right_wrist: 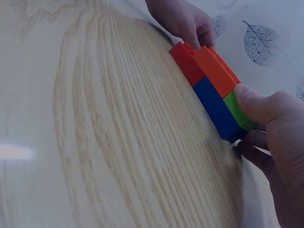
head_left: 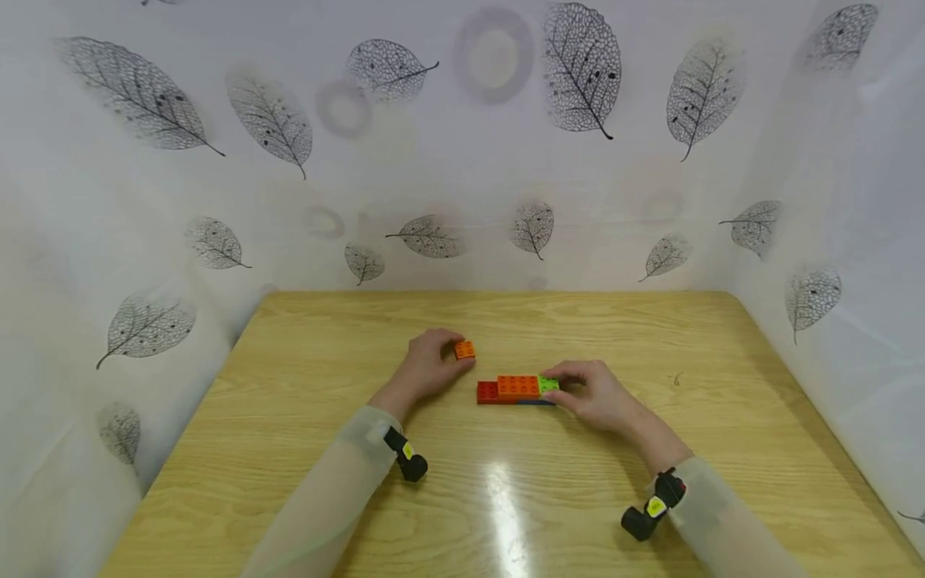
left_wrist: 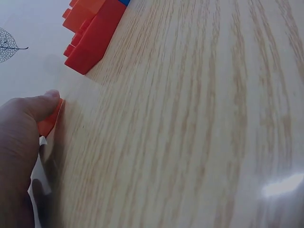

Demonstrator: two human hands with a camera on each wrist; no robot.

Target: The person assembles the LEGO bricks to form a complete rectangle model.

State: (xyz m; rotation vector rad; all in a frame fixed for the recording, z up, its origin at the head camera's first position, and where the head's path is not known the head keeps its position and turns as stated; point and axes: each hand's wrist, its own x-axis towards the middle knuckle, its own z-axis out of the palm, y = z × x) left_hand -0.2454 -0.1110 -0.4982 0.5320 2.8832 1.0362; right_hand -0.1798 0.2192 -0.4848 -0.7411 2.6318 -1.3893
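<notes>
My left hand (head_left: 430, 363) pinches a small orange toy brick (head_left: 465, 350) between thumb and fingers, close over the table. In the left wrist view the thumb hides part of this brick (left_wrist: 49, 121). To its right lies a two-layer row of joined toy bricks. A red brick (head_left: 487, 392) and a blue brick (right_wrist: 216, 107) form its bottom. A long orange brick (head_left: 518, 387) and a green brick (head_left: 547, 384) sit on top. My right hand (head_left: 596, 395) grips the green brick at the right end, its thumb on the near side; the fingers are partly hidden.
Beneath everything is a light wooden table (head_left: 303, 482). White sheeting (head_left: 448, 160) printed with dark leaves stands behind it and along both sides. A small camera is strapped to each wrist. Lamp glare (head_left: 506, 514) shines on the near part of the tabletop.
</notes>
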